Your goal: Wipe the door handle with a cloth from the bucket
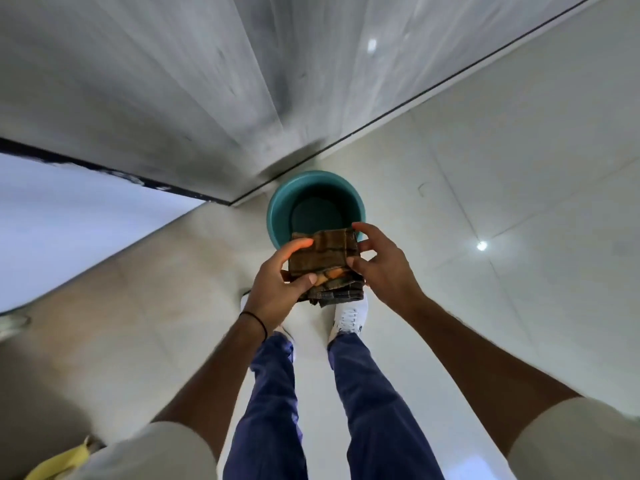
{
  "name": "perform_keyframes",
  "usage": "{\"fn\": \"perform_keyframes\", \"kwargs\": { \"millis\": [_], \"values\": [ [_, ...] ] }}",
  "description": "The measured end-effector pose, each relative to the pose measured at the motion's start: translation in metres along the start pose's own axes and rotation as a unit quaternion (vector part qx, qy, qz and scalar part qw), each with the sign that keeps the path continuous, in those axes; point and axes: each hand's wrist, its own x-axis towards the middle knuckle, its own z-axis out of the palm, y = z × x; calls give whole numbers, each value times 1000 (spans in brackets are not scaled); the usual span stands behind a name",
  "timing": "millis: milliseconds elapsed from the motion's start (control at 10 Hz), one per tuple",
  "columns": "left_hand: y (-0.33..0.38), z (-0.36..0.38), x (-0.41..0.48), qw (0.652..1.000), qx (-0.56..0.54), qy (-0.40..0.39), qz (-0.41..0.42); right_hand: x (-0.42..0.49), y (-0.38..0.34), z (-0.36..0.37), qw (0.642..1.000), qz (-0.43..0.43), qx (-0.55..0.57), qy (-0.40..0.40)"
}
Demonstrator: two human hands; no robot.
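I count one cloth [323, 261], one bucket [313, 206], and my two hands on the job. The cloth is a folded square of brown plaid fabric with an orange patch, its layered edges hanging loose at the near side. The bucket is round, teal plastic with a smooth rolled rim, standing on the pale glossy tiled floor [485, 168] just beside the bottom corner of the grey wood-grain door [173, 81]; I see no cloth inside it. My left hand [277, 289] pinches the cloth's left edge, thumb pressed on top and fingers wrapped beneath. My right hand [384, 268] is loosely curled, fingertips touching the cloth's right edge. I hold the cloth above the bucket's near rim and over my two white shoes [349, 317]. One thin black band [256, 322] circles my left wrist.
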Motion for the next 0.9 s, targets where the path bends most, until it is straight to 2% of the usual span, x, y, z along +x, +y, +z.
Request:
{"fn": "perform_keyframes", "kwargs": {
  "millis": [200,400,500,600,800,900],
  "values": [
    [-67,16,76,1000,21,13,3,77,56,36,1000,-12,-15,-7],
    [-117,20,153,998,43,41,-11,156,88,64,992,-36,-120,-36],
    [-133,14,161,986,131,100,-26,166,99,70,973,-41,-223,-39],
    [-145,14,142,975,194,103,-41,152,108,72,965,-54,-252,-42],
    [-150,16,98,968,200,130,-73,113,120,74,956,-71,-272,-78],
    [-146,20,81,963,225,140,-50,103,116,78,960,-80,-262,-55]
  ]
}}
